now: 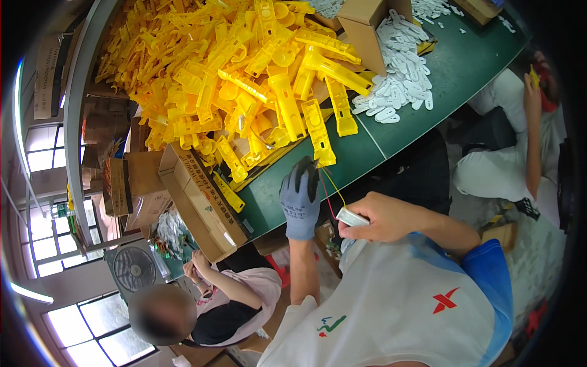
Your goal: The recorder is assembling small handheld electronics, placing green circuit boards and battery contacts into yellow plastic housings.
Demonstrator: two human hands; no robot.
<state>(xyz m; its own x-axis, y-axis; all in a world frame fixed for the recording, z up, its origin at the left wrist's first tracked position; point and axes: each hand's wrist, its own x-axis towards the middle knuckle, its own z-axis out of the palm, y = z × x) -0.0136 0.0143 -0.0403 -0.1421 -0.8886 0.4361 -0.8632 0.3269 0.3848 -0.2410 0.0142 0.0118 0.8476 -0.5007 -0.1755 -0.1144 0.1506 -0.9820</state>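
My left hand wears a grey glove with dark fingertips and pinches the ends of a thin red and a thin yellow wire just above the green table's edge. These wires run down to a small white rectangular part, which my bare right hand grips close to my chest. Just beyond the gloved fingertips lies a long yellow plastic piece, at the front of a big heap of similar yellow parts.
The green table also carries a pile of white plastic pieces and a cardboard box. An open carton hangs off the table's near left edge. One person sits at lower left beside a fan, another at right.
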